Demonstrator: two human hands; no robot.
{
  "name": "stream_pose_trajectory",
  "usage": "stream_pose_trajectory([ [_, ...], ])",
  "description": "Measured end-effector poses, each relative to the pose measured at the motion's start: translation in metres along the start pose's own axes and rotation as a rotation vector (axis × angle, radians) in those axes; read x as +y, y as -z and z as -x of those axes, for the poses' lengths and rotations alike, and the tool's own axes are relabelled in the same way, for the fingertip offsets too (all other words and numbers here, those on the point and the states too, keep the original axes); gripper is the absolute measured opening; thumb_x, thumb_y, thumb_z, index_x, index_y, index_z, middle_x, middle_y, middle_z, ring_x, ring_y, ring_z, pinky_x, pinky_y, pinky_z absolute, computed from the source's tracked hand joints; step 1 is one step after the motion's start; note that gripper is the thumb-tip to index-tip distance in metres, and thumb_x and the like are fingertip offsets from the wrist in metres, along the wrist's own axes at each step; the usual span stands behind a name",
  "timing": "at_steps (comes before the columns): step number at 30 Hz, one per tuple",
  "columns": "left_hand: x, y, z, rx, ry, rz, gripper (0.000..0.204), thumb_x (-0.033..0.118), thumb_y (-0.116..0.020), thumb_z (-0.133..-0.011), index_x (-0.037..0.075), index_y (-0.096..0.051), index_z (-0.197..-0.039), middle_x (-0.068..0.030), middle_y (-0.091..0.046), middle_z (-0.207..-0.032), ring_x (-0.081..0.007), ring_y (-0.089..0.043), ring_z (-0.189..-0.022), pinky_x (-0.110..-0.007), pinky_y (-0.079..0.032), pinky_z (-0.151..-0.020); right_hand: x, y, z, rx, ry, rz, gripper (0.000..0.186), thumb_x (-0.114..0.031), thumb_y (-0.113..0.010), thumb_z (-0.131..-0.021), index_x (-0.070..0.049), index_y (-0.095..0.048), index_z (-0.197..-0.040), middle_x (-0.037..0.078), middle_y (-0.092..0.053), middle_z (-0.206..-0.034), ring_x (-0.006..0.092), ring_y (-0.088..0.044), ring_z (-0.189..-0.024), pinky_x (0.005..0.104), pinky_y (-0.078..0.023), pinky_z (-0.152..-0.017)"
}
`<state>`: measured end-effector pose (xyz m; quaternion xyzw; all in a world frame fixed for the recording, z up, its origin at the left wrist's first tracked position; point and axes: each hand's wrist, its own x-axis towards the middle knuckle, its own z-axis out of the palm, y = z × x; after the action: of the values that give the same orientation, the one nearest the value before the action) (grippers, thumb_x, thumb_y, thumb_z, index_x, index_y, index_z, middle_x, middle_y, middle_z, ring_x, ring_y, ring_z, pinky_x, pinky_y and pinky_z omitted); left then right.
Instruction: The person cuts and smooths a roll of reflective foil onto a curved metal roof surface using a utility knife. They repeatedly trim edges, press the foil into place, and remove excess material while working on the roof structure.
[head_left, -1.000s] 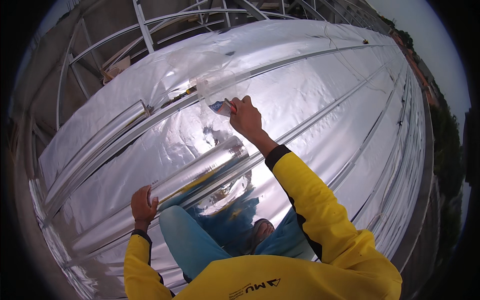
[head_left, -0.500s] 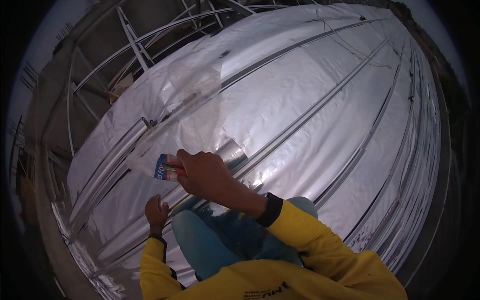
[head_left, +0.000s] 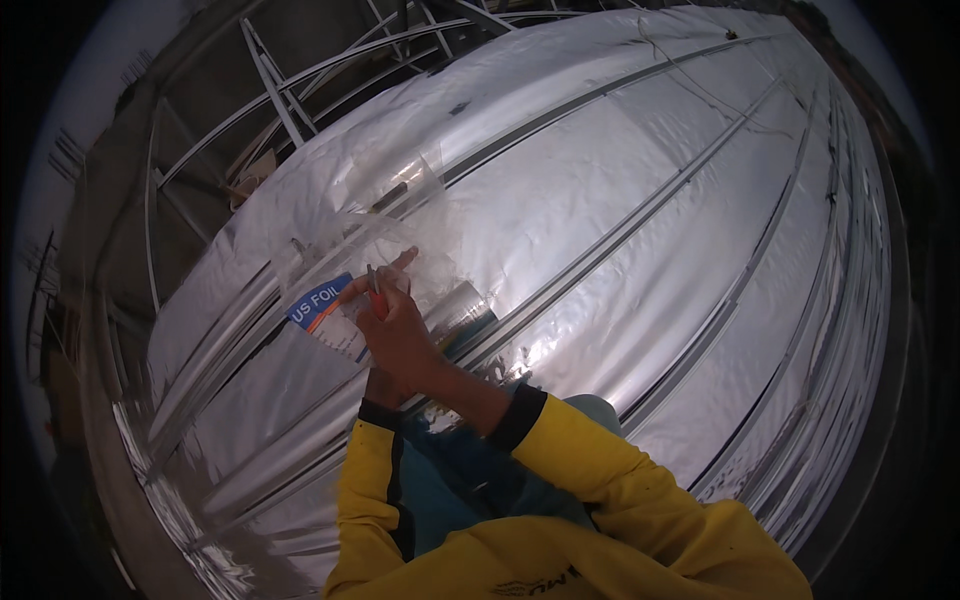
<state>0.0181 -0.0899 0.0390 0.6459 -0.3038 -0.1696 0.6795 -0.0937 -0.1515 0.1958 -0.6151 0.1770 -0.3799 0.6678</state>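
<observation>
My right hand (head_left: 402,340) is closed around a small red-handled tool (head_left: 377,303) with dark metal at its end; its exact kind is unclear. Crossed under it is my left hand (head_left: 384,387), mostly hidden, so its grip does not show. Both hands are at a clear plastic wrapper (head_left: 385,238), loose and crumpled. A blue, orange and white printed label (head_left: 325,318) lies just left of the fingers. Beside my right hand is a shiny silver foil roll (head_left: 462,308), partly covered by the hand.
Silver foil sheeting (head_left: 560,215) spreads over the sloping roof, crossed by long metal battens (head_left: 625,225). Open metal framing (head_left: 270,85) stands at the far left. A thin cord (head_left: 690,85) lies on the far foil. My bent knees are beneath my arms.
My left hand has moved up and right from the batten to meet my right hand. The label shows more fully, and the plastic wrapper is lifted and bunched around the fingers.
</observation>
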Motion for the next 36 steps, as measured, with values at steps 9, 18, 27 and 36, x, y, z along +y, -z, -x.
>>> stream_pose_trajectory([
  [9,0.095,-0.012,-0.008,0.216,0.291,0.563,0.044,0.006,-0.044,-0.098,0.006,-0.049,-0.142,-0.0130,-0.060,-0.133,-0.0256,-0.063,-0.115,-0.038,-0.054,-0.097,-0.020,0.096,-0.034,0.003,0.071,0.740,0.073,-0.046,-0.087,-0.076,0.001,-0.062,-0.126,0.018,-0.071,-0.106,0.0291,-0.072,-0.097,0.0393,-0.056,-0.086],
  [18,0.083,0.054,-0.058,0.125,-0.349,-0.288,0.036,-0.007,-0.051,-0.092,0.003,-0.053,-0.127,-0.0045,-0.063,-0.117,-0.0133,-0.061,-0.104,-0.026,-0.051,-0.091,-0.042,0.065,-0.031,-0.552,-0.483,0.146,0.030,-0.026,-0.078,-0.088,0.002,-0.071,-0.095,0.006,-0.064,-0.068,0.0149,-0.061,-0.059,0.0293,-0.048,-0.058],
  [27,0.138,-0.073,0.027,0.037,0.333,0.866,0.029,0.028,-0.056,-0.106,0.006,-0.058,-0.125,-0.0024,-0.067,-0.104,-0.0125,-0.065,-0.092,-0.028,-0.057,-0.080,0.027,0.064,-0.044,0.007,0.309,0.344,0.018,-0.013,-0.068,-0.089,0.001,-0.067,-0.099,0.013,-0.064,-0.076,0.0351,-0.067,-0.074,0.0404,-0.052,-0.068],
  [36,0.067,-0.024,0.004,0.103,0.110,0.587,0.024,0.020,-0.065,-0.101,0.005,-0.058,-0.120,-0.0043,-0.067,-0.099,-0.0141,-0.066,-0.078,-0.027,-0.057,-0.068,0.019,0.049,-0.030,-0.285,0.016,0.465,0.037,-0.007,-0.066,-0.086,-0.002,-0.068,-0.122,0.020,-0.064,-0.115,0.0390,-0.066,-0.100,0.0411,-0.051,-0.088],
])
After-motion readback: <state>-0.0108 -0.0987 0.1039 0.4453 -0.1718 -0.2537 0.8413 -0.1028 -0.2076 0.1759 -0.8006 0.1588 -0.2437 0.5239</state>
